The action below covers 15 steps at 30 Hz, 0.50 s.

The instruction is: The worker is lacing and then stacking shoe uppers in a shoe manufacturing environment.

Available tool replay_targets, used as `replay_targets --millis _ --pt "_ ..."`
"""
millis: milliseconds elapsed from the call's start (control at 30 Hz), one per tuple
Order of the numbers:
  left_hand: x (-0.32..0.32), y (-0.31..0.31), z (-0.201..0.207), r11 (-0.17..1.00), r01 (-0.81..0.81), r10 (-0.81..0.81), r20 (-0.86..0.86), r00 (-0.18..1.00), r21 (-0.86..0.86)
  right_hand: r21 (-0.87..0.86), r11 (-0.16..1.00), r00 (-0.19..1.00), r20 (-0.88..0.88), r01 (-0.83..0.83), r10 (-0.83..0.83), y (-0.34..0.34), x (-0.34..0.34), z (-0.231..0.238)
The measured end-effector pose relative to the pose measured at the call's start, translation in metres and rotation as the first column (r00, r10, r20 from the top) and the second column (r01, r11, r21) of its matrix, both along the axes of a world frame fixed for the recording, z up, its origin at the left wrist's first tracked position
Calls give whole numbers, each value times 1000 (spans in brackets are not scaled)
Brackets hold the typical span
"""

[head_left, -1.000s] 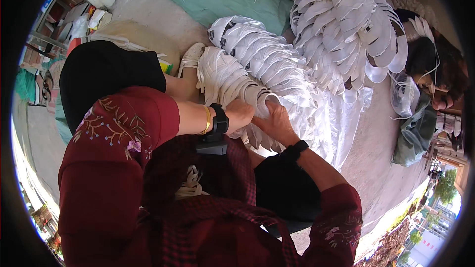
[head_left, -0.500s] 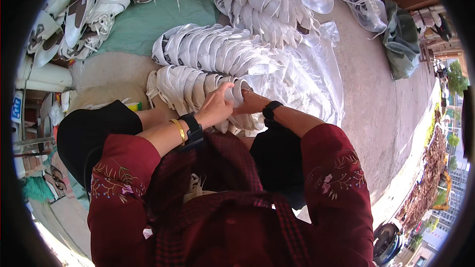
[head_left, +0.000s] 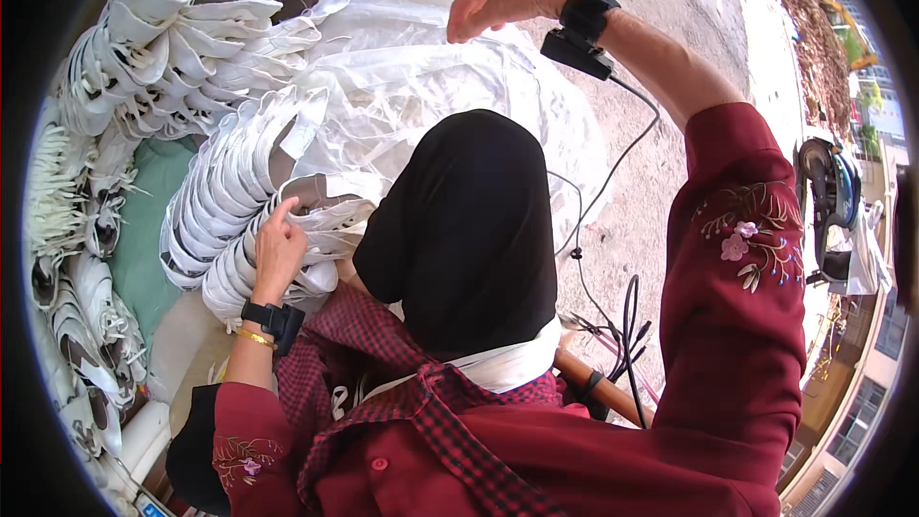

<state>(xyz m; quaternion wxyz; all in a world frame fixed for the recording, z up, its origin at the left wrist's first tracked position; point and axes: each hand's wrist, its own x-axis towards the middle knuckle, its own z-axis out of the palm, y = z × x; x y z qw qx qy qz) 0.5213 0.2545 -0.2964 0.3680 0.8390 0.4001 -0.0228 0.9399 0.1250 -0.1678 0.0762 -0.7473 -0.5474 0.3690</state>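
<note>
A row of nested white shoe uppers [head_left: 230,273] lies close in front of me on the left. My left hand [head_left: 280,251] rests against its near end, index finger stretched out and the other fingers partly bent. Grey-brown lining shows in the end uppers [head_left: 321,193] beside that finger. Farther right, my right hand [head_left: 503,5] is raised over crumpled clear plastic sheeting [head_left: 412,86]. Its fingers are curled down and close together; whether anything is between them cannot be seen. A second white row [head_left: 225,172] runs alongside the first.
Heaped white uppers [head_left: 177,38] stand at the far left, with more [head_left: 91,316] along the left edge. A green cloth [head_left: 158,220] lies between. A black cable [head_left: 632,148] hangs from my right wrist device [head_left: 579,33]. My black-clad knee [head_left: 469,220] rises centrally. A parked scooter [head_left: 833,201] is at right.
My right hand has left the row and swung up and outward to the right. My left hand stays at the uppers. The view has turned right, bringing the cable into sight.
</note>
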Motion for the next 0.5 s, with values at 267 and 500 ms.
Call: replay_targets --millis 267,500 --pt "12 -6 -7 997 -11 10 -18 1000 -76 -95 919 915 -97 384 -392 -270 -50 -196" --pt "4 -1 -6 980 -64 55 -50 997 -189 194 893 912 -151 407 -382 -294 -135 -255"
